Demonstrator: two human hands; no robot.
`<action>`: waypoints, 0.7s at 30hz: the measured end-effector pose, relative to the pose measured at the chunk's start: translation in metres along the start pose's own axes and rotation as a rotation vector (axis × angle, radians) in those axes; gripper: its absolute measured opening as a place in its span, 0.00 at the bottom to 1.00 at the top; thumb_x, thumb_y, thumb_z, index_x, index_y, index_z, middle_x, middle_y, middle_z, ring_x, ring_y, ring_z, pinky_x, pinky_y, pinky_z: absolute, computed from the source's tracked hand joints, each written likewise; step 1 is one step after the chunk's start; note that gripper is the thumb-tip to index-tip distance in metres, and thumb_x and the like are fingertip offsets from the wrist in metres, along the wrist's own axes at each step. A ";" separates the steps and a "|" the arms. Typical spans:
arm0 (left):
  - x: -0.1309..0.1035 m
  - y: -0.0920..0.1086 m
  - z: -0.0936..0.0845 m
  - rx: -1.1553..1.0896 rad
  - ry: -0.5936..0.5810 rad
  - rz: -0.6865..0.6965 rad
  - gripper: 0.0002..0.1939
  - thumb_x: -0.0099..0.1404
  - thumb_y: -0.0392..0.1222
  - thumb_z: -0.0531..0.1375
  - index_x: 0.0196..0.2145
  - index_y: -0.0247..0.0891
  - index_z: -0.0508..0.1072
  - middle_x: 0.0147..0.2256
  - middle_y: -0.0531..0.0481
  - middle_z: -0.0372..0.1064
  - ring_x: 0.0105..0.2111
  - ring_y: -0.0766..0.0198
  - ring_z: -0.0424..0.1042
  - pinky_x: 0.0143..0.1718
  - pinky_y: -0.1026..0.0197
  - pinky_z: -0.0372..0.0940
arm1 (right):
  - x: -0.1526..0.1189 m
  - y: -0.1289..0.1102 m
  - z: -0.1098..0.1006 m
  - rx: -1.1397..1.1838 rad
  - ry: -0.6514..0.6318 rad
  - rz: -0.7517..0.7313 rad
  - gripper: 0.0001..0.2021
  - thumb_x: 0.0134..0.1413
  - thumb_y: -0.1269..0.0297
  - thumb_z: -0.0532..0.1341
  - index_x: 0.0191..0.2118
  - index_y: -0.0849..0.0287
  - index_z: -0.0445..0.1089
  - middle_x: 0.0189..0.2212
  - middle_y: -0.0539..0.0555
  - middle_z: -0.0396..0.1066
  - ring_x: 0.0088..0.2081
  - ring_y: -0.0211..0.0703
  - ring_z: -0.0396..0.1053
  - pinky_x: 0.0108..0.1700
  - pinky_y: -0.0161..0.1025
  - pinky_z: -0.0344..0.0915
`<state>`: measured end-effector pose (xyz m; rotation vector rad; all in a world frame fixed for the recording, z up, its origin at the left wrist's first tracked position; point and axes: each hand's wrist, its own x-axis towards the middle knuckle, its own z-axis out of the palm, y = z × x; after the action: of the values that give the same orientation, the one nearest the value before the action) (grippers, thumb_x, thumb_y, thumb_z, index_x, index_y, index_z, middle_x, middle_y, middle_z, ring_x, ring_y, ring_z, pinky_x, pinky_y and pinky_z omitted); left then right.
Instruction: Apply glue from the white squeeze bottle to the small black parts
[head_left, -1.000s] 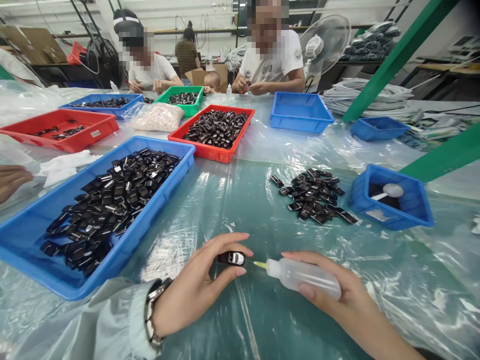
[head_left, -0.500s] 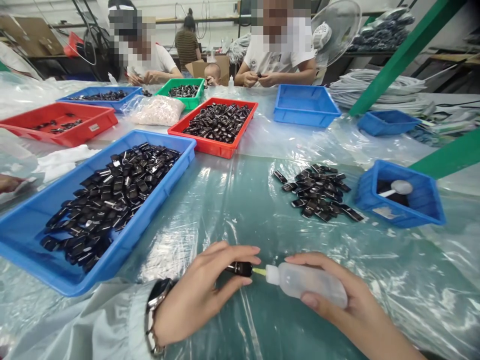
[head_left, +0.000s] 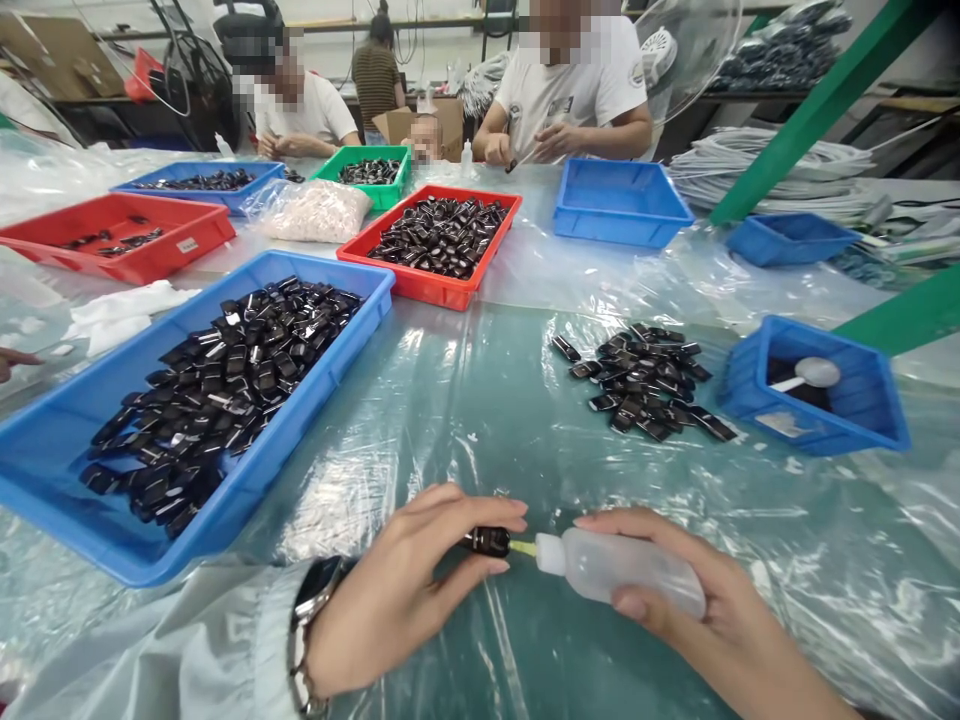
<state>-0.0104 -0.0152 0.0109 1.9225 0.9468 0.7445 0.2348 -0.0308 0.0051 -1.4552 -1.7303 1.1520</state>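
Between the thumb and fingers of my left hand [head_left: 409, 590] is a small glossy black plastic part [head_left: 489, 541], its far end hidden by the fingers. My right hand [head_left: 694, 580] is wrapped round a translucent white squeeze bottle [head_left: 630, 570] lying on its side in the grip. From the bottle's white cap a thin yellowish nozzle [head_left: 525, 548] points left, its tip at the end of the black part. Ahead on the green table lies a loose pile of similar black parts [head_left: 641, 375].
A long blue tray [head_left: 322, 390] of black parts stands at left, with a red tray [head_left: 469, 290] of them behind. At right, a blue bin [head_left: 847, 425] holds a small scoop [head_left: 816, 372] and dark material. Co-workers sit across the table. A green post [head_left: 817, 120] slants at right.
The view has shifted slightly. Both hands keep their hold, with the nozzle still at the black part. Across the table, one co-worker's hands have moved apart.
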 end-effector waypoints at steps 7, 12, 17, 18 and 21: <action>0.000 -0.001 0.000 0.007 -0.021 -0.017 0.19 0.67 0.33 0.57 0.54 0.49 0.64 0.44 0.54 0.73 0.41 0.60 0.68 0.38 0.60 0.62 | 0.002 -0.004 -0.003 -0.011 0.008 0.034 0.10 0.48 0.54 0.64 0.38 0.46 0.75 0.33 0.51 0.76 0.30 0.47 0.74 0.20 0.33 0.66; -0.001 0.000 0.001 -0.011 -0.023 -0.024 0.22 0.67 0.33 0.58 0.56 0.50 0.61 0.45 0.56 0.73 0.42 0.60 0.67 0.40 0.60 0.62 | 0.001 -0.009 0.000 0.038 0.070 0.076 0.09 0.46 0.54 0.65 0.36 0.46 0.76 0.32 0.49 0.75 0.29 0.45 0.72 0.22 0.33 0.66; -0.002 -0.001 0.001 -0.024 -0.035 -0.028 0.23 0.68 0.34 0.57 0.56 0.51 0.60 0.45 0.56 0.72 0.43 0.60 0.67 0.40 0.60 0.62 | 0.000 -0.013 0.002 0.077 0.111 0.106 0.09 0.44 0.52 0.66 0.34 0.45 0.77 0.29 0.48 0.74 0.25 0.42 0.70 0.21 0.32 0.65; -0.002 -0.001 0.001 -0.021 -0.037 -0.027 0.22 0.68 0.34 0.57 0.56 0.51 0.61 0.45 0.55 0.72 0.42 0.61 0.67 0.40 0.60 0.62 | 0.000 -0.013 0.001 0.071 0.099 0.093 0.09 0.43 0.52 0.67 0.34 0.45 0.77 0.29 0.48 0.74 0.25 0.42 0.70 0.21 0.32 0.65; -0.001 -0.001 0.001 -0.007 -0.049 -0.017 0.20 0.68 0.35 0.57 0.56 0.49 0.62 0.44 0.53 0.71 0.41 0.60 0.67 0.39 0.60 0.63 | 0.002 -0.013 -0.001 0.053 0.071 0.069 0.10 0.44 0.53 0.67 0.34 0.46 0.77 0.29 0.49 0.74 0.25 0.42 0.70 0.21 0.31 0.66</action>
<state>-0.0104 -0.0164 0.0094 1.9156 0.9276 0.6867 0.2290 -0.0294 0.0168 -1.5156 -1.6011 1.1584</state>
